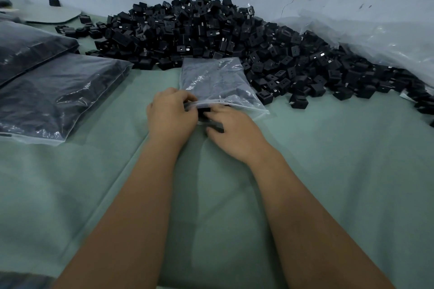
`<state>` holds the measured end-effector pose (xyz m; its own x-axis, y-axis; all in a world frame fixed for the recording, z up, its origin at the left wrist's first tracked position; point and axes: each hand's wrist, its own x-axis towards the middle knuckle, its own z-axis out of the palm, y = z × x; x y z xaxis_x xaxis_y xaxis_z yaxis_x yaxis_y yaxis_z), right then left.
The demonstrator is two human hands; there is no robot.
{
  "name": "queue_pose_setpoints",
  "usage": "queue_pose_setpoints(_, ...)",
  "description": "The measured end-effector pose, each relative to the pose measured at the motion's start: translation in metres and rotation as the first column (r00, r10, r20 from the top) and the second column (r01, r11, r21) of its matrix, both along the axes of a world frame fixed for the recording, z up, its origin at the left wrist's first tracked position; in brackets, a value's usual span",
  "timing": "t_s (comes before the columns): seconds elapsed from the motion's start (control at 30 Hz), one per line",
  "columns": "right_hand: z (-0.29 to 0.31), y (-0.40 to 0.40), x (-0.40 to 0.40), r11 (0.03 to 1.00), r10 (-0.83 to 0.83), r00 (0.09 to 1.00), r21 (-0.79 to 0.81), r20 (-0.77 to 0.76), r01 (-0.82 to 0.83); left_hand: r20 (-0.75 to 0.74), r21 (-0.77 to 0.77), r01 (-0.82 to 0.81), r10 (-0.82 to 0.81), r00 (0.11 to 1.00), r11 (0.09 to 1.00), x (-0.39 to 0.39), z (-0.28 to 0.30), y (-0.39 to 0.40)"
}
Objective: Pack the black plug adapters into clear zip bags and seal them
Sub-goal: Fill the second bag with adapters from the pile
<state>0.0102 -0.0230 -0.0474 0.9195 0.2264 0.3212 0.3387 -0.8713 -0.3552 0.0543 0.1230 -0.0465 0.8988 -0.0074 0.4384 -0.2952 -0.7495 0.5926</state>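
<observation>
Plug adapters (pixel 211 110) going into zip bag (pixel 216 82), tabletop centre, pile (pixel 211 30) at 12 o'clock. Left hand (pixel 171 112) pinches bag mouth; right hand (pixel 234 134) grasps adapters. Next, probably: push in, seal.

The left hand (pixel 172 112) is pinching the mouth of a clear zip bag (pixel 218 82), while the right hand (pixel 231 132) beside it is gripping black plug adapters (pixel 215 124) at that opening.
</observation>
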Motion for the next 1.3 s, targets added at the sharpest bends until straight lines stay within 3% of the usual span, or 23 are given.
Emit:
queue_pose_setpoints(0.17,0.002,0.001,-0.002,1.000,0.022,0.999,-0.002,0.024,-0.022,0.102,0.119,0.150,-0.162,0.982,0.982,-0.011,0.005,-0.008)
queue_pose_setpoints(0.4,0.006,0.001,-0.009,0.992,-0.065,0.987,0.120,0.144,0.048,0.065,0.135,0.123,-0.132,0.989,0.983,-0.009,0.006,-0.007)
queue_pose_setpoints(0.5,0.013,-0.004,-0.013,0.962,-0.231,0.869,0.236,0.437,0.137,0.063,0.156,0.115,-0.126,0.990,0.981,-0.008,0.005,-0.007)
queue_pose_setpoints(0.57,0.016,-0.021,-0.010,0.906,-0.379,0.781,0.369,0.497,0.205,0.061,0.172,0.108,-0.120,0.991,0.979,-0.007,0.004,-0.007)
queue_pose_setpoints(0.63,0.014,-0.044,-0.005,0.818,-0.491,0.797,0.500,0.351,0.284,0.064,0.186,0.089,-0.102,0.993,0.979,-0.007,0.003,-0.009)
queue_pose_setpoints(0.7,0.008,-0.065,-0.001,0.737,-0.509,0.855,0.562,0.097,0.375,0.074,0.195,0.059,-0.075,0.994,0.979,-0.009,0.002,-0.011)
queue_pose_setpoints(0.77,0.002,-0.075,0.003,0.710,-0.489,0.864,0.519,-0.123,0.476,0.105,0.212,0.033,-0.056,0.993,0.977,-0.010,0.002,-0.014)
queue_pose_setpoints(0.87,-0.001,-0.076,0.011,0.782,-0.476,0.835,0.300,-0.276,0.546,0.167,0.221,0.074,-0.112,0.980,0.973,-0.013,0.001,-0.018)
queue_pose_setpoints(0.97,-0.002,-0.075,0.012,0.832,-0.458,0.828,0.172,-0.324,0.527,0.169,0.219,0.150,-0.189,0.967,0.964,-0.014,0.001,-0.022)
queue_pose_setpoints(1.13,-0.005,-0.077,0.013,0.839,-0.490,0.827,0.108,-0.276,0.533,0.115,0.197,0.186,-0.211,0.971,0.963,-0.014,0.002,-0.023)
queue_pose_setpoints(1.3,-0.006,-0.078,0.012,0.798,-0.520,0.837,0.253,-0.170,0.547,0.095,0.196,0.185,-0.206,0.974,0.963,-0.014,0.002,-0.023)
